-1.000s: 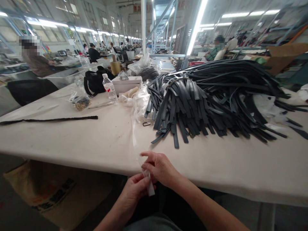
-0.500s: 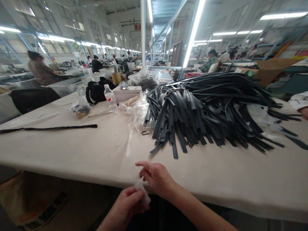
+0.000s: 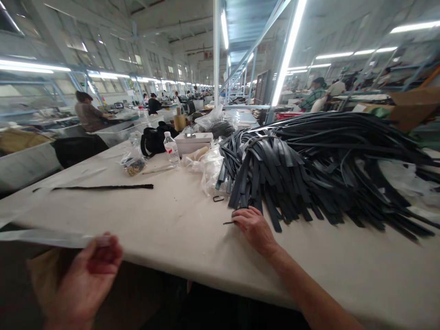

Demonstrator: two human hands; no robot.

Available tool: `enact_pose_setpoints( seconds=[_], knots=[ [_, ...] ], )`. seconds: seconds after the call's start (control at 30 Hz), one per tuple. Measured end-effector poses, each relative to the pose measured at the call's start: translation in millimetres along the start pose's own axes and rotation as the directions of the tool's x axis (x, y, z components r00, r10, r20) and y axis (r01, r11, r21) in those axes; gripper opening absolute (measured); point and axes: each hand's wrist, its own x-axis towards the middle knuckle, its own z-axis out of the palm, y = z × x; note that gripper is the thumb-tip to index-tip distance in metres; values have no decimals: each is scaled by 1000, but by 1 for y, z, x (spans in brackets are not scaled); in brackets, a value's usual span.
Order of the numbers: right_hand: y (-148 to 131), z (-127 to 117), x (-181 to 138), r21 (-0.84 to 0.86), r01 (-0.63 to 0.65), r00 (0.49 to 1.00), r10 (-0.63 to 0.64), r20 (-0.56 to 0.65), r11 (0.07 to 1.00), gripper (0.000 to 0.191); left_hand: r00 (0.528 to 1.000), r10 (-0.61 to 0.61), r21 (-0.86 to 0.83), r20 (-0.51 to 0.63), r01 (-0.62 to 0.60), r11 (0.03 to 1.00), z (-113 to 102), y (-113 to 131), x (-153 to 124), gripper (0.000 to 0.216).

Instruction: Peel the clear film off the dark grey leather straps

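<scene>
My left hand [image 3: 85, 279] is low at the near left, off the table edge, pinching one end of a clear plastic strip [image 3: 44, 237] that stretches out to the left; the hand is blurred. My right hand [image 3: 255, 227] rests on the cream table [image 3: 165, 224] with its fingertips on the near end of a dark strap [image 3: 229, 222] at the foot of a big pile of dark straps [image 3: 316, 160]. The fingers are curled over that strap end.
A single long dark strap [image 3: 103, 187] lies at the left. Behind are a small metal ring [image 3: 218, 198], crumpled clear plastic [image 3: 206, 165], a water bottle [image 3: 171, 149], a white box [image 3: 193, 141], a black bag [image 3: 154, 140] and a bag of small parts [image 3: 133, 162]. Other people work at far tables.
My hands have parted. The left swung out to the left with the plastic strip; the right reached forward onto the table to the strap pile. The view shifted left.
</scene>
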Motion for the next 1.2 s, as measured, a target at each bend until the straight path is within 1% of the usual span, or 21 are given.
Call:
enact_pose_setpoints(
  seconds=[0.07, 0.1, 0.13, 0.2, 0.3, 0.4, 0.53, 0.7, 0.83, 0.97, 1.1, 1.17, 1.2],
  knots=[
    [-9, 0, -5, 69, 19, 1000, -17, -17, 997, 15, 983, -183, -53, 9, 184, 982, 3, -45, -20, 40],
    [-15, 0, -9, 102, 29, 999, -27, -17, 994, 16, 962, -266, -67, 57, 269, 961, 4, -65, -28, 38],
    [-23, -1, -13, 132, 37, 999, -35, -12, 991, 17, 943, -318, -72, 102, 326, 943, 4, -83, -33, 36],
    [-42, -1, -21, 181, 41, 999, -45, 18, 983, 20, 914, -380, -32, 141, 388, 921, 1, -109, -39, 29],
    [-73, -1, -33, 223, 4, 996, -25, 90, 975, 22, 908, -392, 18, 151, 394, 919, -3, -130, -42, 21],
    [-99, 1, -37, 225, -62, 990, 32, 136, 972, 22, 903, -396, 21, 169, 398, 917, -3, -138, -44, 18],
    [-117, 9, -34, 171, -128, 974, 91, 205, 977, 21, 886, -411, 28, 213, 415, 909, -2, -143, -49, 17],
    [-123, 19, -29, 125, -139, 962, 104, 251, 982, 22, 874, -438, 24, 213, 443, 896, -6, -146, -50, 15],
    [-121, 21, -32, 107, -135, 957, 101, 274, 985, 20, 866, -437, 24, 242, 445, 895, -10, -147, -47, 11],
    [-124, 25, -29, 91, -131, 950, 99, 296, 987, 20, 861, -424, 56, 281, 427, 903, -15, -153, -50, 1],
    [-135, 29, -18, 95, -135, 949, 101, 297, 986, 17, 854, -384, 50, 351, 392, 919, -19, -161, -53, 19],
    [-138, 25, -16, 123, -122, 950, 80, 303, 985, 14, 862, -354, 45, 364, 363, 931, -18, -159, -50, 19],
    [-137, 20, -16, 135, -108, 949, 61, 309, 985, 20, 873, -344, 38, 346, 353, 935, -17, -155, -47, 16]
  ],
)
